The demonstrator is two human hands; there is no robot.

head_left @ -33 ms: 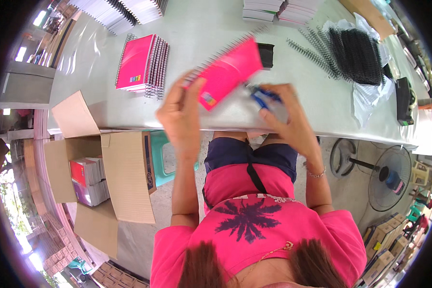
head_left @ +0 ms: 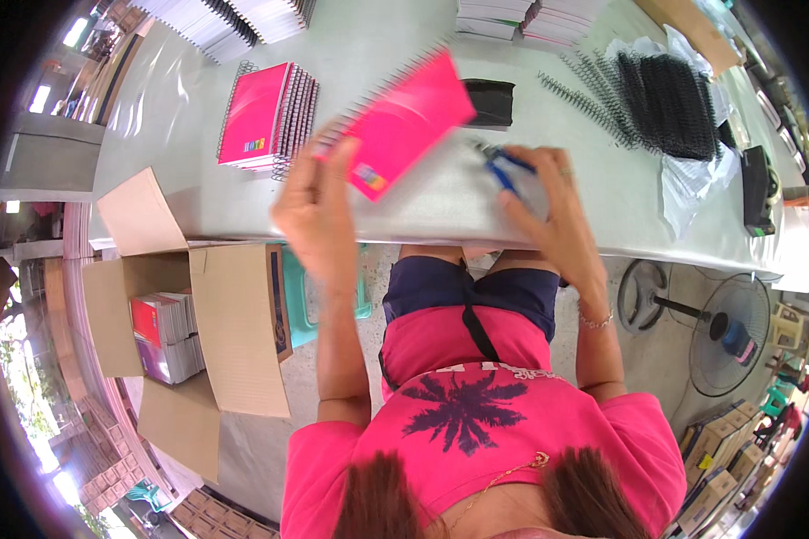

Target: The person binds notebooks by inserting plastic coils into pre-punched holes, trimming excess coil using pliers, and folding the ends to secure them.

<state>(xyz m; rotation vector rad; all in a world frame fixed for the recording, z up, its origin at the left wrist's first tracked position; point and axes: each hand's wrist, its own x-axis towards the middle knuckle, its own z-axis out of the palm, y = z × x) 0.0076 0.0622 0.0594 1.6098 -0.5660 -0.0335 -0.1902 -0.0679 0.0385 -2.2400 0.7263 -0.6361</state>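
My left hand is closed on the lower left corner of a pink spiral notebook, held tilted above the table with its coil along the upper left edge. In my right hand is a pair of blue-handled pliers, its handles spread and its jaws pointing toward the notebook without touching it. A stack of pink spiral notebooks lies to the left of my left hand. Just beyond the held notebook is a flat black object, partly covered by it.
Loose black coils and a dense coil bundle lie at the right on white wrapping. Paper stacks stand at the back. An open carton with books sits at the lower left, a fan at the right.
My left hand and the notebook have shifted left and slightly up. The pliers in my right hand have moved a little right, away from the notebook, uncovering more of the black object.
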